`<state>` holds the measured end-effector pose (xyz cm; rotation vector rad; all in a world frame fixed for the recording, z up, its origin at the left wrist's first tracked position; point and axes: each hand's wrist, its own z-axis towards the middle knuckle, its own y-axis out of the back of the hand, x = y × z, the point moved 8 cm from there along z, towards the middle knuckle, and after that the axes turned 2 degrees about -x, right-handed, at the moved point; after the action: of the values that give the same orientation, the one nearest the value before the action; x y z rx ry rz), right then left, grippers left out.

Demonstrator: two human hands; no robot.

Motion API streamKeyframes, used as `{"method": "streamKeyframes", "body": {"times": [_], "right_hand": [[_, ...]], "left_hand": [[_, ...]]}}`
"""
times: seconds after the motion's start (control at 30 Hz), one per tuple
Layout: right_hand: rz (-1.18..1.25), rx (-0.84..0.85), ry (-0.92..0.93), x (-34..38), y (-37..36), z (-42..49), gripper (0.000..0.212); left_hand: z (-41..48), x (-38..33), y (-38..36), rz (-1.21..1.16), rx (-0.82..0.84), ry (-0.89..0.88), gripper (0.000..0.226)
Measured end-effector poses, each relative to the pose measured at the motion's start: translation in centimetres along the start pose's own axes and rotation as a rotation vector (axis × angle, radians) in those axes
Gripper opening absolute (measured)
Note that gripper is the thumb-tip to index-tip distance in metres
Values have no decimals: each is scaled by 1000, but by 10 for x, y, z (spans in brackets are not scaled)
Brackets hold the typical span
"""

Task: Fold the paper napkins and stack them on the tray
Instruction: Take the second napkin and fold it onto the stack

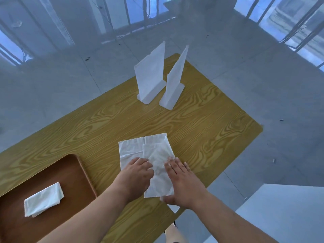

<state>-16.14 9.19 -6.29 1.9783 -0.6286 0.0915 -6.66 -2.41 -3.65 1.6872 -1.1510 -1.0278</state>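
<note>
**Both hands flat on a napkin at the near edge of the table**

Table [112, 120]: yellow wood-grain top, set at a slant in the view. Far corner lies past two white stands; right corner rounded. Open wood across the middle of the top, between the stands and the hands. Bare strip also between the tray and the napkin.

Napkin [140, 148]: white, thin, creased. Lies near the near-right edge of the table. Partly folded: a narrower layer [160, 172] sits on top of the wider sheet. Long axis of the top layer runs from the near edge toward the far corner. One small corner [174, 208] of paper shows past the table edge, under the right wrist.

Left hand [138, 176]: palm down, fingers loosely curled, pressing on the left side of the top layer. Grips nothing.

Right hand [182, 183]: palm down, fingers spread and straight, flat on the right side. Thumb at the lower corner; possibly pinching the paper edge, hard to tell.

Tray [73, 174]: brown, rounded rim, at the near-left corner, cut off by the frame. One folded napkin [43, 199] lies in it, long axis slanted.

Stands [152, 76]: two upright white plates on flat bases, just beside each other near the far corner. Well apart from the hands.
</note>
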Motion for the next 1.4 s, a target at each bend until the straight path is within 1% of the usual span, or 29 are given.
{"method": "streamKeyframes", "body": {"times": [0.07,0.13,0.17,0.27,0.33,0.37,0.4,0.47,0.5,0.57,0.63,0.67,0.7,0.73,0.8,0.83,0.87,0.93,0.97,1.07,1.13,1.17,1.27,1.3,1.33,1.4], "right_hand": [[4,-12,-18,0,2,-3,127],[31,-37,-36,0,7,-5,121],[50,-60,-45,0,11,-6,111],[155,-212,-80,-3,35,-9,70],[310,-318,-125,-8,60,-11,42],[409,-346,-151,-11,73,-11,31],[551,-351,-179,-14,82,-10,24],[943,-293,-260,-17,100,-7,16],[1140,-250,-297,-17,107,-6,19],[1430,-107,-324,-15,117,-1,26],[1593,35,-358,-11,123,2,34],[1662,96,-363,-9,126,4,38],[1723,155,-341,-5,130,7,43],[1775,208,-312,-1,133,10,47],[1828,282,-285,8,139,16,50],[1846,300,-284,11,140,20,51],[1863,313,-289,13,141,22,53],[1878,329,-298,16,141,27,55],[1882,337,-304,18,140,30,55],[1923,351,-297,25,139,38,59],[1954,369,-260,32,138,43,63],[1965,387,-242,35,136,45,67],[1953,447,-210,44,120,49,85],[1934,443,-212,46,113,50,88],[1907,417,-221,46,106,52,87],[1828,324,-274,45,93,55,71]], "left_hand": [[1,-1,25,-102,-154,20,20],[4,3,50,-240,-251,91,15],[7,7,60,-305,-265,135,15],[19,17,89,-450,-288,250,13],[23,24,104,-528,-276,330,8],[24,29,109,-590,-270,380,7],[24,35,112,-679,-278,433,7],[20,50,117,-897,-340,540,7],[17,58,117,-1003,-368,586,18],[11,70,115,-1149,-376,617,56],[1,75,111,-1234,-294,604,104],[-3,76,108,-1281,-233,591,119],[-7,75,105,-1346,-167,572,124],[-10,73,102,-1417,-96,546,119],[-16,70,95,-1526,15,481,87],[-19,69,94,-1567,39,468,72],[-23,70,94,-1614,43,475,62],[-29,73,94,-1724,19,509,49],[-31,74,96,-1770,-4,517,46],[-36,80,98,-1844,-81,562,47],[-40,86,95,-1867,-142,610,35],[-42,89,94,-1874,-171,637,30],[-50,97,83,-1881,-233,698,27],[-53,100,79,-1882,-247,720,25],[-55,102,73,-1894,-257,736,24],[-59,102,63,-1935,-247,765,21]]}}
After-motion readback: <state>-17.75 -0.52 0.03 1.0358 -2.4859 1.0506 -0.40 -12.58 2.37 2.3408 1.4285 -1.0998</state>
